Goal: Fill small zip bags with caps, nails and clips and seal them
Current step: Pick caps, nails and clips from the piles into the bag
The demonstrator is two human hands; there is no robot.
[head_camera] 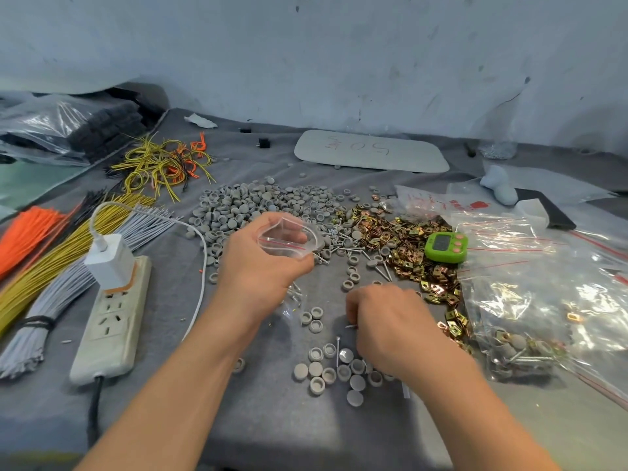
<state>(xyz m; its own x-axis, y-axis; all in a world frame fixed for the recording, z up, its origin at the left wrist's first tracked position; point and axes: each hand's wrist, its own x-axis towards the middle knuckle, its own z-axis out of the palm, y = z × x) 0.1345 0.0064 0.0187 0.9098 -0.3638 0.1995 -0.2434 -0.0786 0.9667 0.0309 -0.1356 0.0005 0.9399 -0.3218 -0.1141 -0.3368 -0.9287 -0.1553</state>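
From my station I read the job as partly done. A heap of filled bags [520, 350] lies at the near right, with caps, nails and clips showing through the plastic, so some packs look finished. A stack of empty bags [499, 232] with red zip lines sits farther back on the right, and a lot of loose stock is left. The big pile of grey caps [244, 205] is at the far centre, the brassy clips [404, 239] spread to its right, and nails [343, 248] are scattered between them. A smaller group of caps [326, 372] lies near me on the grey cloth [272, 433], sorted out, I judge, for the next pack.

The pack now in hand has barely begun. The small zip bag [289, 239] is raised above the cloth in front of the cap pile, its mouth spread wide, and I see nothing inside it. It has yet to be filled and sealed.

The left hand [261, 263] grips that bag, fingers and thumb curled round its rim to keep it open. The right hand [384, 321] is low over the cloth, just beyond the near caps, knuckles up and fingers curled under. A thin nail tip pokes out at its left edge, but the fingertips are hidden, so I cannot tell whether it is pinching anything.
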